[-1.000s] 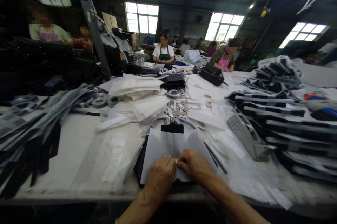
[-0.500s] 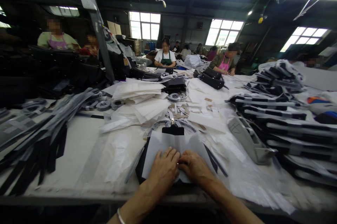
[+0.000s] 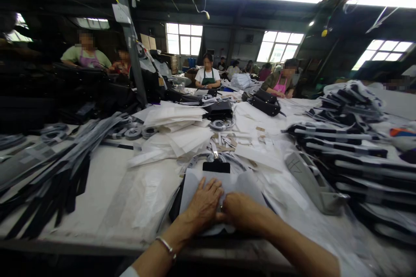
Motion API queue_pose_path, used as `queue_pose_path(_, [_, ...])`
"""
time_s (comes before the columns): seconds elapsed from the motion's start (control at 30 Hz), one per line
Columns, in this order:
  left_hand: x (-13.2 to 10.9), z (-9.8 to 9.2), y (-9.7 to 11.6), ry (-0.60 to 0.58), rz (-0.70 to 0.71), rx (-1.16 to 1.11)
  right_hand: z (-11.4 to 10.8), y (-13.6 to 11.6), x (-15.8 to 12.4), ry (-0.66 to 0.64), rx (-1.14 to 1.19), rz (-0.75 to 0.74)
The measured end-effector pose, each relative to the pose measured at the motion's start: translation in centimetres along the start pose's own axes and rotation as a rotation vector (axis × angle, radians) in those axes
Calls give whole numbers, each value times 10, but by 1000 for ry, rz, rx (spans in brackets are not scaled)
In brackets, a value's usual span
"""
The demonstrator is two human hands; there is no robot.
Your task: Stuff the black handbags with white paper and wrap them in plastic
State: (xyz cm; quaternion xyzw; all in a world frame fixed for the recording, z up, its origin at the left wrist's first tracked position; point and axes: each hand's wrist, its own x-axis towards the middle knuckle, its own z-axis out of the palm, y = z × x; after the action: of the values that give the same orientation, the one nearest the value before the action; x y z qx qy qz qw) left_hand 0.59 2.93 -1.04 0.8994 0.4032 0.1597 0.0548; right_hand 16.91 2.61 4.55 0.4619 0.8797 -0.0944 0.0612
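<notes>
A sheet of white paper (image 3: 191, 186) lies over a black bag (image 3: 176, 207) at the table's front edge. My left hand (image 3: 206, 201) rests flat on the sheet with its fingers spread a little. Beside it, my right hand (image 3: 238, 211) is closed, its fingers curled down at the paper; whatever they pinch is too small to name. A small metal piece shows between the two hands. Above the sheet sits a black flap (image 3: 216, 167) with a metal clasp (image 3: 215, 152).
White paper sheets (image 3: 175, 116) are piled behind the bag. Black straps (image 3: 73, 173) lie at the left. A grey tool (image 3: 313, 184) and stacked black wrapped parts (image 3: 360, 160) stand at the right. Several people work farther back, one in a green apron (image 3: 208, 78).
My right hand has curled tighter and shifted slightly right and down. My left hand stays on the paper. The whole view has shifted slightly, with objects lower and to the right.
</notes>
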Motion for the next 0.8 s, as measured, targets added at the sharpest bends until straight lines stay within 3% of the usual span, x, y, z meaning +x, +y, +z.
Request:
queue_pose_path(0.1, [-1, 9, -5, 8, -34, -20, -15, 7, 22, 68, -7, 57])
queue_pose_path(0.17, [-1, 12, -7, 24, -47, -17, -12, 12, 28, 124, -19, 103])
queue_pose_path(0.27, [-1, 14, -11, 74, -92, 4, 8, 21, 23, 250, -2, 115])
queue_pose_path(0.4, [0, 17, -15, 170, -263, 91, 40, 30, 13, 505, 63, 43])
queue_pose_path(0.47, [1, 18, -14, 206, -329, 137, 49, 33, 13, 569, 70, 38])
queue_pose_path(0.57, [2, 15, -10, 234, -381, 186, 52, 35, 16, 609, 73, 71])
queue_pose_path(0.8, [7, 5, -7, 228, -415, 238, 45, 41, 22, 528, 70, 165])
